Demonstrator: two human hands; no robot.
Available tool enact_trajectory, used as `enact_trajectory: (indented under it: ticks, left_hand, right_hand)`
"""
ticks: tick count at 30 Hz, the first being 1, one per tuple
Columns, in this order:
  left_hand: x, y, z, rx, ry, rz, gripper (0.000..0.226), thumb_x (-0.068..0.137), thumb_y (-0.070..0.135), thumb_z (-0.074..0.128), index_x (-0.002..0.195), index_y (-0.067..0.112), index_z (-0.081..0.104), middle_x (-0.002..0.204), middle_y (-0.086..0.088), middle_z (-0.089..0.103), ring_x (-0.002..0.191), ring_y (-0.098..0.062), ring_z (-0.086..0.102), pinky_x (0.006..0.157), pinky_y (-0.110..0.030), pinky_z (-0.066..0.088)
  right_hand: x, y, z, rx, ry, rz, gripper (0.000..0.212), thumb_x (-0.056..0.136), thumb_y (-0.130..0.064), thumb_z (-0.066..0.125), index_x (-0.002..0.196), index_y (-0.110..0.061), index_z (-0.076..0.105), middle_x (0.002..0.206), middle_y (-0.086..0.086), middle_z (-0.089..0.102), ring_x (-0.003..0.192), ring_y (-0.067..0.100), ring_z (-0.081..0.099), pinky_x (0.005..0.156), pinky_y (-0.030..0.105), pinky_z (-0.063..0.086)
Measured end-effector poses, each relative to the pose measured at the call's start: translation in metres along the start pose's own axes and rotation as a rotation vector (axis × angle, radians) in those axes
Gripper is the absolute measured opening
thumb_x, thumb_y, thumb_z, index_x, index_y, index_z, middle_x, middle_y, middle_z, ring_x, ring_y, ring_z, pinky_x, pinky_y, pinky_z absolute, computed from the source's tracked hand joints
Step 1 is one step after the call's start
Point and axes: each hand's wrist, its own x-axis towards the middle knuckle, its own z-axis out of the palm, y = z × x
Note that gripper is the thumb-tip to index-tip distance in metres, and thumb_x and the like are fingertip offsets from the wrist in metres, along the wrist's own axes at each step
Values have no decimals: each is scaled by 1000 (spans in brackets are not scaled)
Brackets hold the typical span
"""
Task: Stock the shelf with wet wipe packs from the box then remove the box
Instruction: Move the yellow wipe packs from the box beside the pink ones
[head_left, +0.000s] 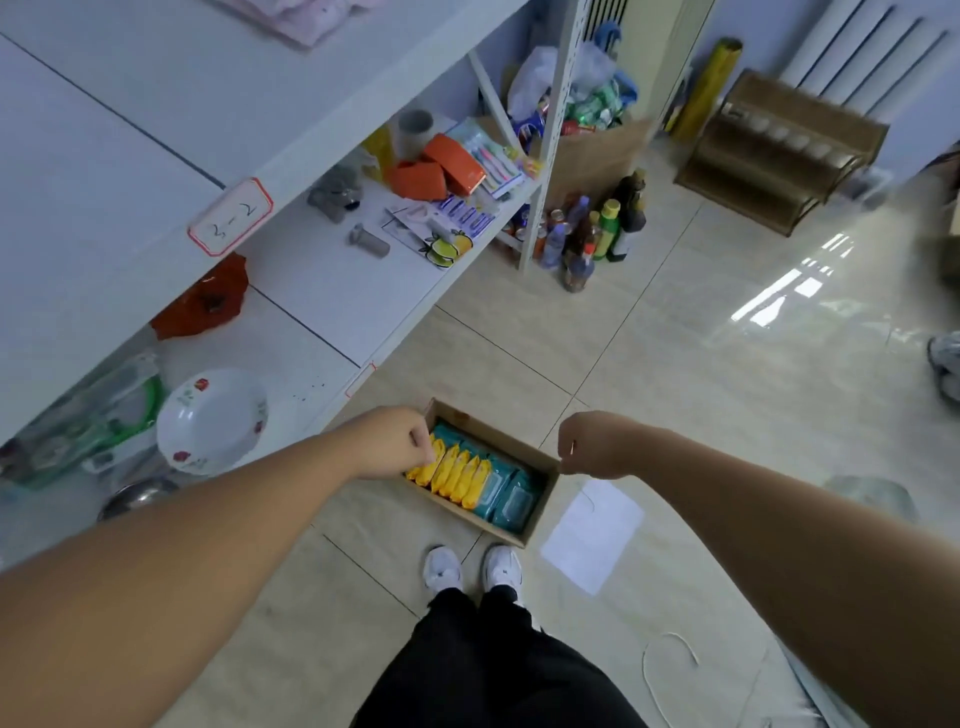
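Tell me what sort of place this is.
Likely a small shop or stockroom: white shelving bearing a handwritten "3-2" label, toothbrush packs among mixed goods, and a cardboard box of wet wipe packs.

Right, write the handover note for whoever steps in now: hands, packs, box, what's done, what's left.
Left hand: fingers curled, over the left end of the brown cardboard box; no pack plainly held.
Right hand: curled at the box's right corner; grip unclear.
Box: on the tiled floor beside the white metal shelf, full of yellow wet wipe packs and teal wet wipe packs.
Done: no packs seen on the shelf.
Left: shelve all packs, then remove the box.
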Motion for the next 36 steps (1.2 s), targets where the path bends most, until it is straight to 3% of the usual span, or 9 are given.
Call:
enact_trajectory:
  ticks: [3,7,11,16,20,24,26,30,36]
  left_hand:
    - [30,-11,25,5,-61,-15,20,92,34,66,93,16,73,90,13,67,87,-6,61,72,-24,45]
    - [84,-32,63,1,-114,-82,25,91,36,65,85,12,72,97,-1,74,90,-14,67,80,-27,53]
    - [147,-56,115,7,-189,-106,32,88,43,63,83,14,75,89,2,76,89,-19,71,84,-34,58]
    - [232,-102,193,-39,-213,-147,39,87,49,60,60,21,60,74,0,69,80,-25,69,66,-29,50]
    - [285,-133,248,-126,-290,-161,43,82,59,60,76,19,73,86,11,71,96,-17,67,88,-37,54]
    - [331,-164,296,-60,-271,-192,39,82,60,57,71,24,68,77,11,64,89,-24,66,71,-31,44]
    - [350,-177,315,-31,-248,-210,32,84,52,57,79,24,74,81,5,71,87,-25,67,71,-31,46]
    - [386,-199,347,28,-231,-229,25,89,42,59,88,26,78,85,4,71,82,-23,65,67,-29,48]
    - [437,-223,388,183,-163,-260,43,81,59,67,104,23,72,105,-2,72,97,-27,66,82,-40,55]
  right_hand:
    - [24,10,19,-21,-73,-3,34,94,-33,62,116,-8,67,117,9,68,107,28,65,91,37,55]
    - [68,22,43,3,-98,3,34,95,-34,60,116,-8,67,117,10,68,108,28,65,92,38,55]
    - [128,34,76,31,-142,8,35,98,-35,57,117,-8,67,117,9,68,102,27,64,92,37,54]
    - [220,56,142,140,-164,70,27,93,-36,61,108,-16,70,109,5,70,101,26,66,88,38,56]
    - [287,64,188,135,-242,65,16,93,-31,59,93,-17,67,93,3,66,84,22,60,79,33,53]
    - [355,67,226,136,-260,69,23,92,-31,60,104,-14,71,100,6,70,84,22,61,80,33,54]
    - [387,65,243,120,-244,59,24,93,-33,61,108,-16,70,103,5,70,86,22,61,77,32,51]
    - [441,60,270,178,-197,72,49,93,-37,66,138,-22,54,127,4,63,111,26,61,81,31,46]
    - [501,54,289,64,-169,-9,82,92,-34,72,158,-27,25,133,11,62,109,31,64,88,37,54]
